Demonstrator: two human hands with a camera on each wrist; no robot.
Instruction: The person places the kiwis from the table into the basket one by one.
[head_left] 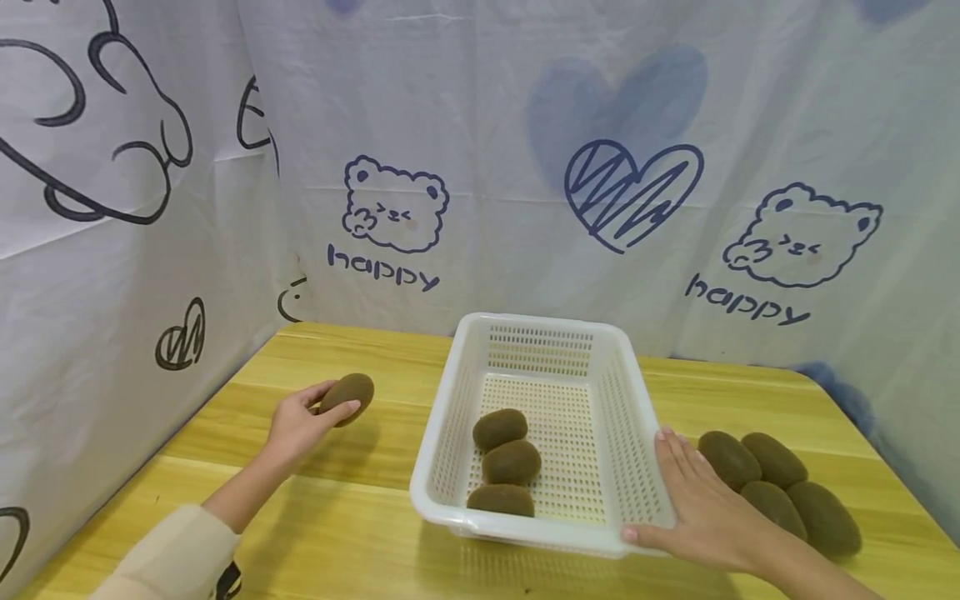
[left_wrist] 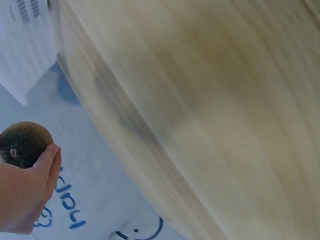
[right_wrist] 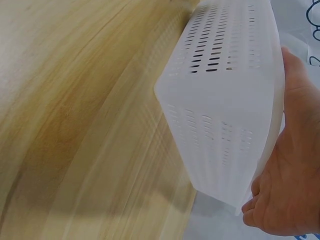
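Note:
My left hand holds a brown kiwifruit above the table, left of a white plastic basket. In the left wrist view, the fruit sits between thumb and fingers, its stem end showing. Inside the basket, on its left side, lie three kiwifruits in a row. At the basket's near right corner rests my right hand, fingers laid straight along the right rim and thumb on the front rim. The right wrist view has this hand against the basket's rim, the slotted walls below.
Right of the basket, partly behind my right forearm, several kiwifruits lie close together on the yellow wooden table. A white cloth with blue bear and heart drawings hangs behind the table and along its left side.

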